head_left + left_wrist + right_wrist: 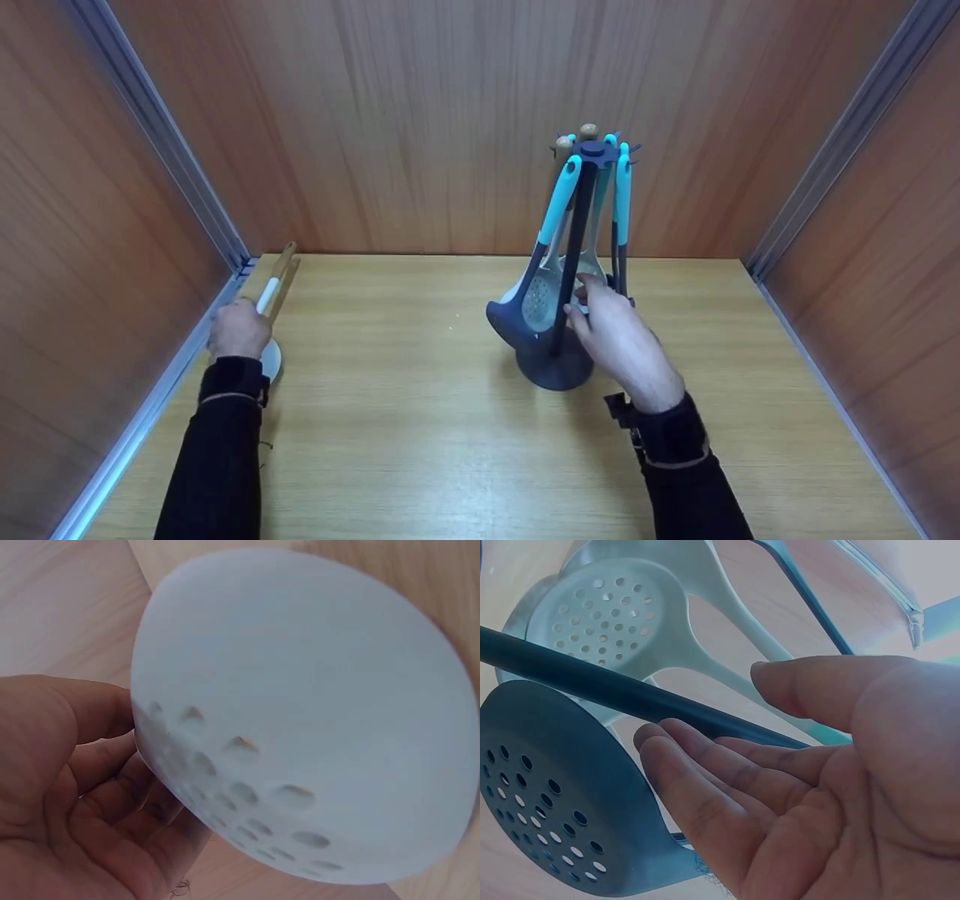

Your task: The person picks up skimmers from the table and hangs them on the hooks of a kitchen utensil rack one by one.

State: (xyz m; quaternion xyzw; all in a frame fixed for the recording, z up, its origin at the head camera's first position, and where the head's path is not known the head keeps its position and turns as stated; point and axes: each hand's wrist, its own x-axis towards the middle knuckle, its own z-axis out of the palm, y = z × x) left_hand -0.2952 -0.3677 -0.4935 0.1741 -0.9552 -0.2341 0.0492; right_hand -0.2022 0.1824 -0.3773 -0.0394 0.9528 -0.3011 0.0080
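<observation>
At the left, my left hand (pixel 238 330) pinches the rim of a white skimmer (pixel 300 690) with a perforated bowl. The wooden-ended handle (pixel 283 259) of that skimmer points toward the back wall. In the head view the hand partly hides the bowl. My right hand (pixel 616 337) is beside the dark pole (pixel 577 247) of a utensil stand, thumb and fingers apart. Its fingertips overlap the pole in the right wrist view; contact is unclear. A dark ladle (pixel 517 311), a pale skimmer (pixel 604 611) and a dark skimmer (pixel 562 795) hang around the pole.
The stand's round base (pixel 555 367) rests on the light wooden table (pixel 420 420). Wood-grain panels (pixel 420 112) enclose the back and sides, with metal strips (pixel 161 135) at the corners. Turquoise handles (pixel 561 199) hang from the stand's top hooks.
</observation>
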